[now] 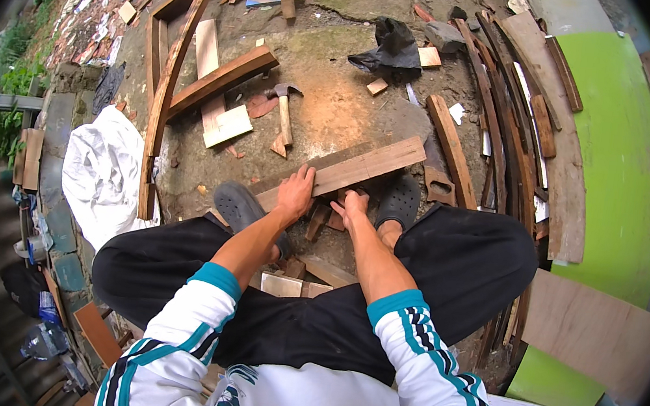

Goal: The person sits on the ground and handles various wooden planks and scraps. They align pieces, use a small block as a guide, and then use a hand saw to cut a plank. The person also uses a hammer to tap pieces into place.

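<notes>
A long wooden board (377, 163) lies at a slant between my feet, its right end raised toward the upper right. My left hand (295, 192) is closed over the board's left part, with the fingertips on its top face. Just below the board's near edge, my right hand (352, 206) has its fingers curled together; what they hold, if anything, is hidden. Short wood pieces (318, 223) lie under the board between my dark clogs (399, 201). To the right of the board, a handsaw (440, 187) shows its wooden handle. A claw hammer (285, 116) rests on the ground beyond my left hand.
Joined wooden beams (162, 107) stand at the left beside a white sack (102, 172). Long wood strips (500, 118) line the right side, near a green panel (611, 154). A black plastic bag (392, 50) and several offcuts lie farther off. One beam (452, 149) lies near the saw.
</notes>
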Motion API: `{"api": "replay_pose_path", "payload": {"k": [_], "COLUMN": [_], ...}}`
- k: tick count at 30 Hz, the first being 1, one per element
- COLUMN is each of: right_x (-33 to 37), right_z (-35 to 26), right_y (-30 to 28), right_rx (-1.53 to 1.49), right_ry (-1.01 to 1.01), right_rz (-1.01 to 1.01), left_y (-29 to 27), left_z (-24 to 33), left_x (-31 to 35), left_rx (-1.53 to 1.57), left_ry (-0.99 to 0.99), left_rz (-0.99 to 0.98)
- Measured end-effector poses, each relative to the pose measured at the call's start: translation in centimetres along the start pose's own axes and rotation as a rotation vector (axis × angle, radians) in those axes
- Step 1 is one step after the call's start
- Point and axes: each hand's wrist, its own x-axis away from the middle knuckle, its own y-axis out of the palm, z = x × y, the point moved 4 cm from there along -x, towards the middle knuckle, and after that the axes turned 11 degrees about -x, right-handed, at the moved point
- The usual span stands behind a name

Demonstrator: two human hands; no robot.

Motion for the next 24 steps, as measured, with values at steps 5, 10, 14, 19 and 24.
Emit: {"api": "replay_pose_path", "payload": {"k": [5,10,14,19,24], "right_x": [-3.6,-3.5,-3.0,-4.2,-0.8], "right_z": [-0.9,-0.2,-0.9,-3.4,-7.0], "right_y": [-0.4,0.3,2.4,3.8,2.7], "right_rx": [-0.252,-0.273,-0.226,-0.049,0.327], "right_ry": [0.125,0.057,0.015,-0.089,-0.061], "right_rz": [-0.284,-0.282,-0.319,-0.181,-0.066], "left_y": [0.5,1.7,0.0,-2.0,-1.1], "left_z": [1.1,0.0,-1.0,-2.0,-3.3], "left_x": [-0.7,-1.3,-1.7,-4.4,-3.6], "left_rx": [-0.065,-0.088,-0.064,-0.032,0.015], "left_ry": [-0.002,-0.016,-0.025,-0.041,-0.038], "left_rz": [0.043,-0.015,-0.006,-0.03,-0.073]}}
